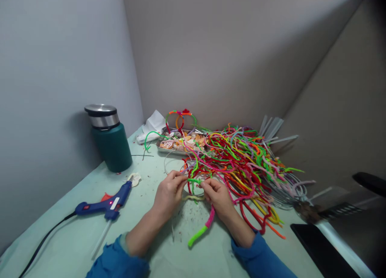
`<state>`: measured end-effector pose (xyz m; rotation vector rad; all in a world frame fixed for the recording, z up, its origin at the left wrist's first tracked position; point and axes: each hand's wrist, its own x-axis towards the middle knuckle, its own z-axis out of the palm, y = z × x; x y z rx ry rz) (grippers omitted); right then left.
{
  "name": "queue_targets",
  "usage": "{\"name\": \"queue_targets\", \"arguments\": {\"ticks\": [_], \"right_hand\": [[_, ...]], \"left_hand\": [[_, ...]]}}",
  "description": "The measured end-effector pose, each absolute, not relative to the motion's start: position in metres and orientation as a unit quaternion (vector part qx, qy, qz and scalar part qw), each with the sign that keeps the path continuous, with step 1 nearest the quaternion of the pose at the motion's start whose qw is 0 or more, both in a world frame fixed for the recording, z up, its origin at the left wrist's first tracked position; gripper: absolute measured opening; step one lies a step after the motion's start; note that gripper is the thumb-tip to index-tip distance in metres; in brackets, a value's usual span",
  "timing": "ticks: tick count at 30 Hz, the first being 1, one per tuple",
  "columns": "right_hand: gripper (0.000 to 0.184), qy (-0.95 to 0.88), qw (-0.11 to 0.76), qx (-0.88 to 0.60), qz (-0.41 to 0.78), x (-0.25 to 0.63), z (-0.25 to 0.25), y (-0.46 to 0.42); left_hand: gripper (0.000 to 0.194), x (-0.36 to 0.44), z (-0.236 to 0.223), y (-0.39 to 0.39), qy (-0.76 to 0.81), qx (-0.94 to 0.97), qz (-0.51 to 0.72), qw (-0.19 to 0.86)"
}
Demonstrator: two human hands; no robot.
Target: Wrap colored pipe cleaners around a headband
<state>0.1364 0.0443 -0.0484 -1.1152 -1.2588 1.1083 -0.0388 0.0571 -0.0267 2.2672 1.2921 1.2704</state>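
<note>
My left hand point(169, 191) and my right hand point(217, 194) are close together over the pale green table point(72, 246), both pinched on a short green pipe cleaner point(194, 181) stretched between their fingertips. A pale hoop or band point(193, 197) lies under them. A pink and green pipe cleaner point(201, 229) trails down from under my right hand onto the table. Just beyond the hands is a big tangled heap of colourful pipe cleaners point(241, 161).
A blue glue gun point(105, 205) with a black cord lies at the left. A dark green flask point(111, 143) stands by the left wall. A metal tray point(177, 142) of shells and a pipe-cleaner ring sit at the back. A black object point(319, 250) lies at the right edge.
</note>
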Motion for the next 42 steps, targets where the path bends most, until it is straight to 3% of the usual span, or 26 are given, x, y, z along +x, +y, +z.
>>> {"name": "queue_targets", "arguments": {"ticks": [6,13,16,22,27,29,35,39,42], "right_hand": [[0.023,-0.533,0.536,-0.467,0.46,0.136,-0.047,0.044],[0.023,-0.541,0.528,-0.466,0.459,0.136,-0.046,0.043],[0.023,-0.541,0.528,-0.466,0.46,0.136,-0.046,0.043],[0.023,-0.517,0.528,-0.478,0.475,0.137,-0.049,0.046],[0.022,-0.515,0.527,-0.479,0.477,0.137,-0.049,0.047],[0.023,-0.518,0.527,-0.478,0.475,0.137,-0.049,0.046],[0.023,-0.524,0.525,-0.473,0.475,0.138,-0.05,0.046],[0.023,-0.528,0.518,-0.48,0.472,0.138,-0.05,0.046],[0.025,-0.534,0.515,-0.483,0.465,0.137,-0.049,0.046]], "left_hand": [[0.017,-0.039,-0.023,0.061,0.478,0.752,0.404,0.209],[0.028,-0.039,-0.02,0.065,0.463,0.566,0.339,0.592],[0.029,-0.041,-0.02,0.062,0.404,0.511,0.312,0.691],[0.013,-0.041,-0.019,0.064,0.435,0.614,0.318,0.577],[0.017,-0.041,-0.022,0.064,0.476,0.753,0.352,0.288],[0.021,-0.041,-0.025,0.064,0.48,0.771,0.355,0.222],[0.024,-0.041,-0.027,0.063,0.477,0.767,0.382,0.195],[0.014,-0.04,-0.02,0.062,0.492,0.751,0.381,0.221],[0.022,-0.041,-0.017,0.062,0.506,0.724,0.388,0.263]]}}
